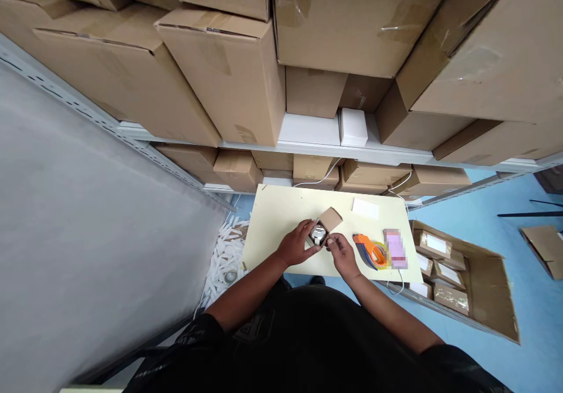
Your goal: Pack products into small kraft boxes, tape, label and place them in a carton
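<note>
A small cardboard box (331, 219) stands with its lid flap raised on the pale yellow table (272, 217). Inside it sits a round silver and white object (318, 233), whose kind I cannot make out. My left hand (299, 244) wraps round the box's left side, thumb at the near edge and fingers at the far edge. At the right near corner, my right hand (343, 255) has its fingers curled and pressed together against the box. Whether those fingertips pinch the box edge or something small is too fine to see.
An orange tape dispenser (372, 251), a blurred pink item (396, 248) and a white card (365, 207) lie on the table. Right of it, a large carton (492, 287) holds several small boxes. Shelves (308, 129) of cartons rise behind; white scraps (224, 258) cover the floor at left.
</note>
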Demonstrator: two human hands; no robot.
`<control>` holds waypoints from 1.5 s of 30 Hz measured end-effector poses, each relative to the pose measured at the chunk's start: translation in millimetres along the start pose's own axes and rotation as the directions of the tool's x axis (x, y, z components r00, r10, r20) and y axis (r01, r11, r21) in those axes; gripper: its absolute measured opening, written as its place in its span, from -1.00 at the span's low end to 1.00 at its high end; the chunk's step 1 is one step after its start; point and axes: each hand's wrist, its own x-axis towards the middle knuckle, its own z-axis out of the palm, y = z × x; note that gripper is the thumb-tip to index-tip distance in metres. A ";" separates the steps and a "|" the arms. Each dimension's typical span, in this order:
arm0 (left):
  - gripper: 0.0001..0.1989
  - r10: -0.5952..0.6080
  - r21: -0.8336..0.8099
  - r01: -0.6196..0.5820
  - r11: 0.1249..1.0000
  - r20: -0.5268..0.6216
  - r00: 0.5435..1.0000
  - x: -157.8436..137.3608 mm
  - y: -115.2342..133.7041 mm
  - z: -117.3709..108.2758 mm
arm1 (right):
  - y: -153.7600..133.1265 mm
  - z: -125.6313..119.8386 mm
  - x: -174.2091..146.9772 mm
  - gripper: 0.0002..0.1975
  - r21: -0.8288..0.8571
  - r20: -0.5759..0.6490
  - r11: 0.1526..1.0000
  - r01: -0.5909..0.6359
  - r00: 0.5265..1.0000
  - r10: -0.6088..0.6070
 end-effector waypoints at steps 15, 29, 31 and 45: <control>-0.52 -0.302 -0.365 0.235 0.901 -0.138 0.943 52.0 5.6 -22.4 | 3.8 -1.3 19.2 -0.60 -0.406 0.149 0.833 0.377 0.926 -0.347; -0.57 0.044 -0.014 -0.046 0.999 -0.081 0.996 17.2 8.6 -21.9 | 15.2 1.3 26.9 -0.43 -0.304 0.038 0.940 0.155 0.988 -0.150; -0.68 0.098 0.030 -0.096 0.995 -0.054 0.994 18.4 5.1 -20.7 | 14.8 1.2 27.8 -0.43 -0.305 0.047 0.938 0.162 0.987 -0.155; -0.73 0.233 0.115 -0.237 0.965 0.044 0.971 10.8 -9.6 -13.9 | 15.7 -0.2 29.0 -0.42 -0.298 0.089 0.923 0.241 0.970 -0.225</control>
